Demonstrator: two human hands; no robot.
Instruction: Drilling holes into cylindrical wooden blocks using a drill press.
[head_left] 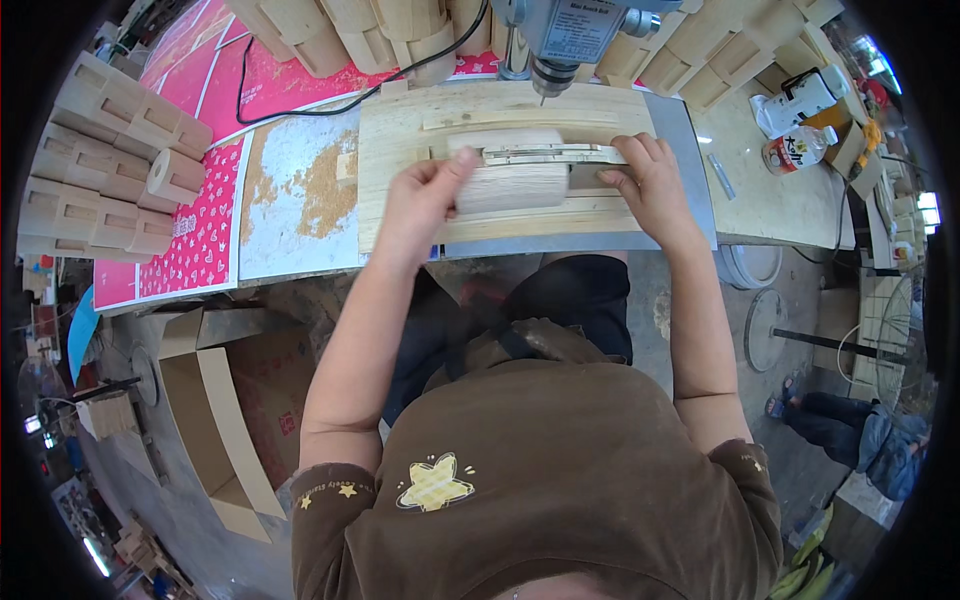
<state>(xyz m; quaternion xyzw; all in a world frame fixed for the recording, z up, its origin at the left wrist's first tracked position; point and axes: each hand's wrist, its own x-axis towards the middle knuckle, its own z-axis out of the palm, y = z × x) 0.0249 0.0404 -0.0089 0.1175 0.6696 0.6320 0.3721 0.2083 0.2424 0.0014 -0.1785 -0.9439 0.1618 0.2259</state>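
A pale, rounded wooden block (515, 190) lies lengthwise on the board in front of me, slightly blurred. My left hand (418, 200) is closed on its left end, thumb on top. Along the block's upper side runs a narrow, light-coloured strip (550, 154) with small marks or holes; its exact kind I cannot make out. My right hand (652, 185) pinches the strip's right end between thumb and fingers. Just beyond the block, the drill press (565, 40) holds its bit (543, 97) above the board, apart from the wood.
Under the block is a wooden board (400, 130) on a grey sheet (690, 150). Stacked wooden pieces (120, 110) stand left and behind. A black cable (300, 115) crosses the pink covering. At right are a marker (721, 175) and a bottle (800, 148). A cardboard box (225, 420) sits below.
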